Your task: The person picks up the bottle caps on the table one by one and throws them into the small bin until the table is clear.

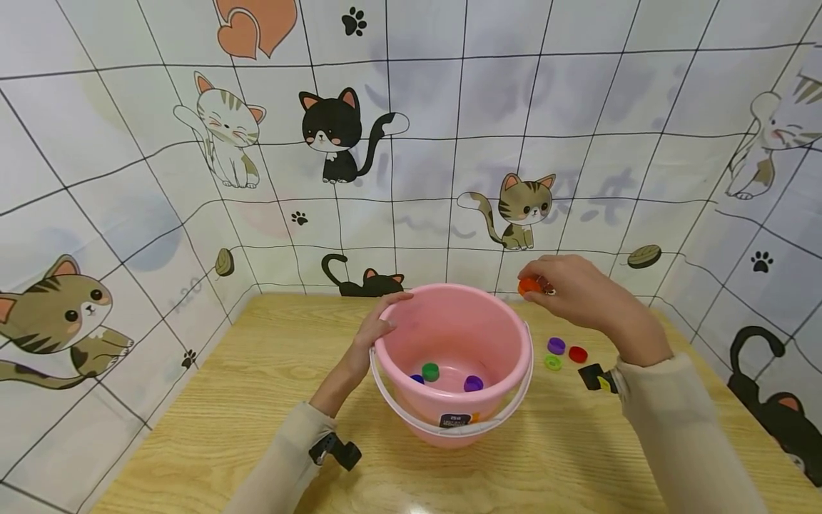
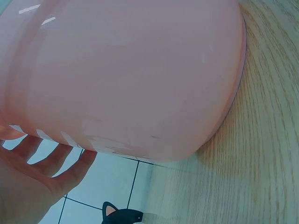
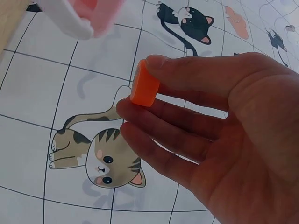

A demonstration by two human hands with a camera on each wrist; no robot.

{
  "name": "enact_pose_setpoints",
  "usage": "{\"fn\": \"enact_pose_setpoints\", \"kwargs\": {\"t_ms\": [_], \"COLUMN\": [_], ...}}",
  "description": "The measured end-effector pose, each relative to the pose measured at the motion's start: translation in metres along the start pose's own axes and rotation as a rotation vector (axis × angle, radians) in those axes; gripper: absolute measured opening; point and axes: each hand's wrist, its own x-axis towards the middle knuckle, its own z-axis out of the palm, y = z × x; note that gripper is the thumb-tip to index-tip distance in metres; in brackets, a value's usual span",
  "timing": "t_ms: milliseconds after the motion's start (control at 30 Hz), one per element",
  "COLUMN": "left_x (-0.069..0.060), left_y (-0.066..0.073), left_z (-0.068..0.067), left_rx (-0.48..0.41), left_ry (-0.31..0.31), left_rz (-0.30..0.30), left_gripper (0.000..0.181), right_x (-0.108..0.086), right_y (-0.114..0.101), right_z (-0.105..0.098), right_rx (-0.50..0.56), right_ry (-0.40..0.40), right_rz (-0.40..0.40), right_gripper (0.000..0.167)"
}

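Note:
A pink bucket point(image 1: 449, 410) stands on the wooden table, its white handle hanging down at the front. My left hand point(image 1: 367, 339) grips its rim at the left, and the left wrist view shows several fingers point(image 2: 74, 170) against the outer wall. Inside the bucket lie a green cap point(image 1: 430, 372), a purple cap point(image 1: 473, 383) and a partly hidden blue one point(image 1: 417, 378). To the right of the rim, raised above the table, my right hand point(image 1: 581, 296) pinches an orange bottle cap point(image 3: 145, 86) between thumb and fingertips.
Right of the bucket, a purple cap point(image 1: 556, 346), a red cap point(image 1: 578, 354) and a light green cap point(image 1: 553, 363) lie close together on the table point(image 1: 270, 364). A cat-printed, gridded white covering point(image 1: 424, 164) rises behind the table and at both sides.

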Motion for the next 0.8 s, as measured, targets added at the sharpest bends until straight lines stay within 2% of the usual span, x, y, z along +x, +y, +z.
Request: {"fn": "enact_pose_setpoints", "kwargs": {"t_ms": [400,800], "left_x": [0.000,0.000], "left_y": [0.001,0.000], "left_z": [0.000,0.000], "left_rx": [-0.001,0.007], "left_ry": [0.000,0.002], "left_rz": [-0.006,0.007], "left_gripper": [0.059,0.059], "right_x": [0.024,0.047], "right_y": [-0.008,-0.018], "right_z": [-0.001,-0.001], "right_rx": [0.073,0.049], "right_ry": [-0.045,-0.046], "right_rz": [-0.024,-0.079], "right_gripper": [0.019,0.017]}}
